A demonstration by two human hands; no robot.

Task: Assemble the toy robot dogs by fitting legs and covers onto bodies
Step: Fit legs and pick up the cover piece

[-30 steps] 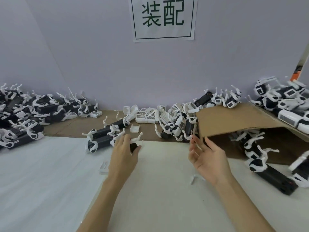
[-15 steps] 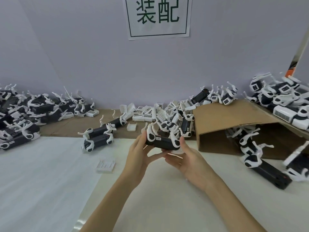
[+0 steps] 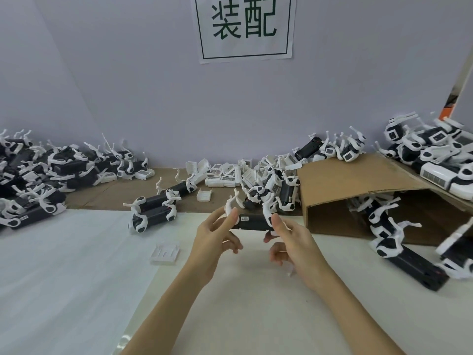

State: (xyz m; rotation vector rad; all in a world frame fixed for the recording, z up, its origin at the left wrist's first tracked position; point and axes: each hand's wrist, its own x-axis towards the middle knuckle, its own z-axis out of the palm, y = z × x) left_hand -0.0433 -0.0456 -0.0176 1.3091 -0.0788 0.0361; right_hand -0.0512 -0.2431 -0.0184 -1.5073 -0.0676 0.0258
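Two bare hands hold one black toy dog body point(image 3: 252, 221) level in the air at the centre of the frame, above a white table point(image 3: 76, 265). The left hand point(image 3: 217, 239) pinches the body's left end between thumb and fingertips; the right hand point(image 3: 289, 239) pinches the right end the same way. Both grips close on the body, with the lower fingers of each hand curled loosely beneath it. White legs point(image 3: 231, 203) already stick up from the body near each grip.

The step in hand looks like turning the body to check or finish its legs before a cover goes on. To do it well, keep the body steady between both pinches, press each leg straight into its socket, and avoid bending the thin white parts.

The body spans the gap between the hands, its long side facing the camera, a small label showing.

One loose white cover point(image 3: 165, 252) lies on the table to the lower left of the hands. More covers point(image 3: 230, 172) are heaped behind, near the wall. A cardboard box point(image 3: 358, 180) lies open at right, with other dogs piled at both sides.
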